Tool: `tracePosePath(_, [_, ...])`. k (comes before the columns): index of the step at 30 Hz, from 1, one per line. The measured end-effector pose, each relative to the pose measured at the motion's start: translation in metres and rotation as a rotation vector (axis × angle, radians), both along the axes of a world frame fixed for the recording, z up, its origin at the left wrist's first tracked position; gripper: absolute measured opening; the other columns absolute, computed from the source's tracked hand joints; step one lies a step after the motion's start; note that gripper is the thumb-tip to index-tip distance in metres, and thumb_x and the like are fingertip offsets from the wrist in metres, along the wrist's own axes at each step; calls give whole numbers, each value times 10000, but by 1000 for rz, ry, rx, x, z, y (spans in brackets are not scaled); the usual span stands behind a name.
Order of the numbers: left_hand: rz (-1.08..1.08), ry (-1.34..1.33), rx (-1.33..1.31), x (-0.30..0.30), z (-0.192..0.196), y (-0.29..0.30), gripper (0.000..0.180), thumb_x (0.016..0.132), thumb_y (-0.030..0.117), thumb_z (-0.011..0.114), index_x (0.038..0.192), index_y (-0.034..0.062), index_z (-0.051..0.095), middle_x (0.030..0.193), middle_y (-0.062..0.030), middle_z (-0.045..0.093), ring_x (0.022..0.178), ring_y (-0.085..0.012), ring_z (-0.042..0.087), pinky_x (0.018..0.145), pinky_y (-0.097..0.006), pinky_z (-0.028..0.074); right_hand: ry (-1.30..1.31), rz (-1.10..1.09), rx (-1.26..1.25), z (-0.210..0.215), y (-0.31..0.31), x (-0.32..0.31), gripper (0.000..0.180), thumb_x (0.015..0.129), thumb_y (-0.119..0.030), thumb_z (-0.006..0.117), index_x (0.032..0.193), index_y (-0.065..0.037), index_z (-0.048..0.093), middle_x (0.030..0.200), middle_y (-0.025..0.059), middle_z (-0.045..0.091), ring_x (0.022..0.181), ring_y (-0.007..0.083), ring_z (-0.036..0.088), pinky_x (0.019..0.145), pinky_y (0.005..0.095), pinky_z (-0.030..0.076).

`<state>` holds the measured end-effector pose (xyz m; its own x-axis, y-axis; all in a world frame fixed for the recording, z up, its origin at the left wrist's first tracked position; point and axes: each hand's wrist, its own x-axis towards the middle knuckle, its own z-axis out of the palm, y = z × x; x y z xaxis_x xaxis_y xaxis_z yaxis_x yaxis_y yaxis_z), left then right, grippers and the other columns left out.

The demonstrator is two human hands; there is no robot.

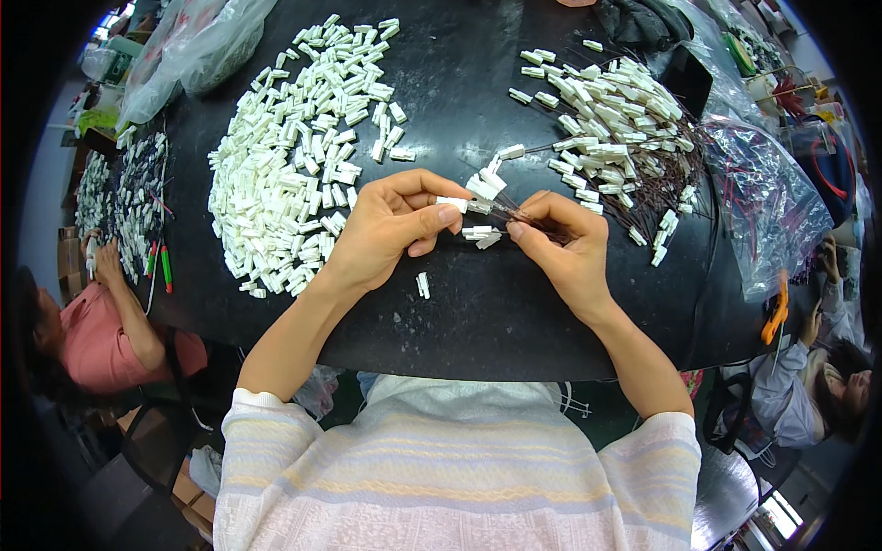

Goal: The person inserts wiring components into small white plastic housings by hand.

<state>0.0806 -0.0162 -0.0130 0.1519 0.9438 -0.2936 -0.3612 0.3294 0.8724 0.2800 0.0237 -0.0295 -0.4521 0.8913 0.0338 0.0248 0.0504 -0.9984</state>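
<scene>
Between the thumb and forefinger of my left hand (390,225) is a small white connector housing (452,203). My right hand (565,243) pinches a bunch of thin dark wires (507,213), whose tips carry several white housings (486,184). Both hands nearly meet above the black table, the left one's housing close to the wire ends. One loose white housing (423,286) lies just below my fingers. A wide heap of white housings (285,184) spreads out beyond my left hand. At the far right lies a pile of wired white housings (625,119) with brown wires.
A clear plastic bag (776,202) lies at the table's right side, near an orange-handled tool (776,310). Another clear bag (197,55) is at the back left. A dark phone-like slab (686,81) sits behind the wired pile. Co-workers sit at left (119,331) and right (799,395).
</scene>
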Motion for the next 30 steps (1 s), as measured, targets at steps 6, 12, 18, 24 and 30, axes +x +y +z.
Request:
tracePosePath(6, [21,-17,4,0,-2,-1,164,798,39,588,932,-54,607,781,-65,604,510,-29,418,434,-150,316,-31,9,5,0,1,0,52,728,-10,601,718,25,564,648,2,548,587,27,483,517,169,365])
tracePosePath(12, [32,12,30,1,-2,-2,182,778,14,602,945,-56,600,767,-61,600,512,-30,422,442,-152,321,-78,24,33,2,1,2,61,727,-16,603,710,23,559,644,4,548,583,26,481,514,167,362])
tracePosePath(18, [-28,149,61,-1,-2,-3,187,765,22,624,940,-41,607,794,-62,609,572,-33,479,492,-152,373,-31,-11,3,0,0,0,47,719,-1,612,728,26,574,659,14,555,584,31,486,513,169,365])
tracePosePath(24, [-47,242,110,8,-4,-6,161,760,9,628,915,-35,620,829,-56,623,751,-64,560,671,-172,449,-5,-9,110,-1,-1,-3,69,709,6,619,766,40,603,688,35,576,590,51,503,506,178,366])
tracePosePath(30, [-2,276,226,10,-13,-6,147,773,15,617,909,-40,618,818,-59,617,688,-65,542,633,-178,443,-34,41,176,1,-2,-8,88,705,4,628,784,39,616,690,46,578,594,71,512,525,183,371])
